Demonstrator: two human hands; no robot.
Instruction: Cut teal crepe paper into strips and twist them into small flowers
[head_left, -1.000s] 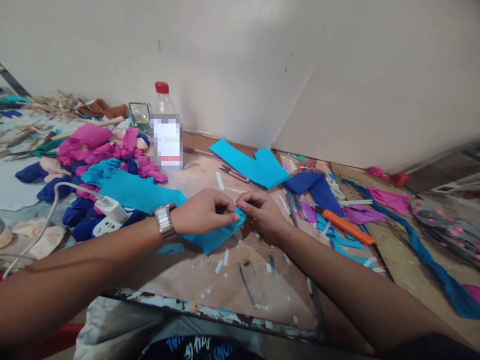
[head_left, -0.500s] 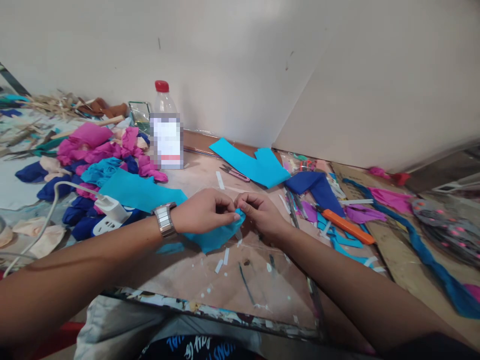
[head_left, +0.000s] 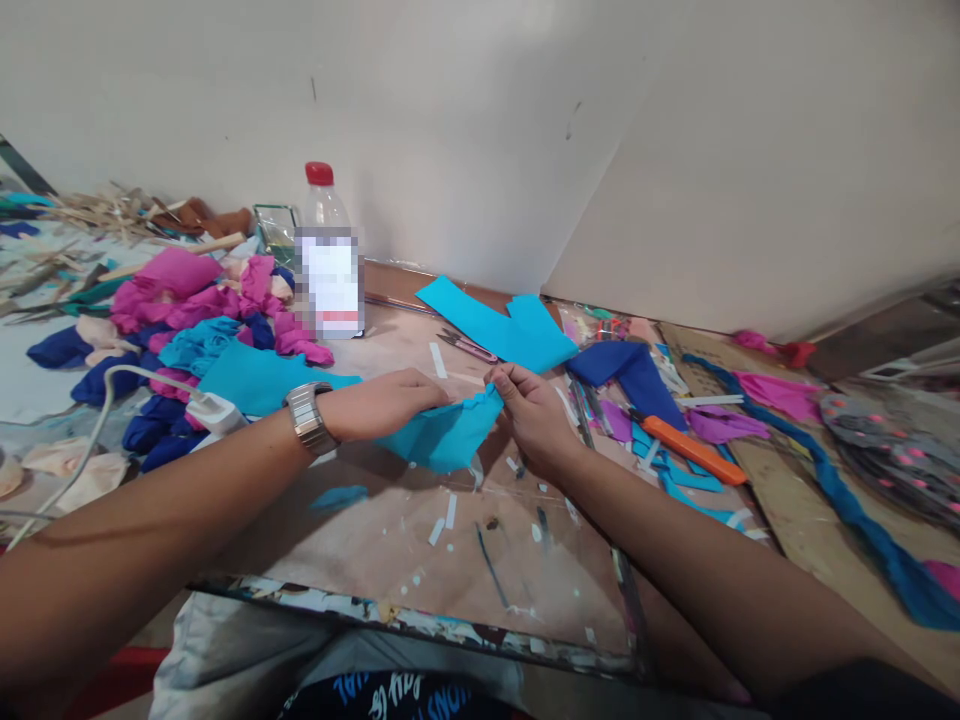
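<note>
A strip of light-blue fabric (head_left: 442,440) stretches between my two hands above the table. My left hand (head_left: 386,403), with a metal watch at the wrist, is closed on its upper edge; the fingertips are partly hidden. The thumb and fingers of my right hand (head_left: 529,410) pinch the strip's right end, where the edge looks gathered. To the left, a wider light-blue piece (head_left: 262,378) runs out from behind my left hand toward the pile; whether it joins the strip I cannot tell.
Pink, navy and blue fabric bundles (head_left: 180,285) heap at left, by a white charger (head_left: 214,410). Behind stand a red-capped bottle (head_left: 320,200) and a phone (head_left: 330,285). Thread snips (head_left: 469,345), a folded blue strip (head_left: 517,335) and an orange utility knife (head_left: 694,450) lie toward the right.
My hands have moved apart, the left one leftward, and the blue fabric between them is now spread out and lifted. Its gathered upper edge has come into view.
</note>
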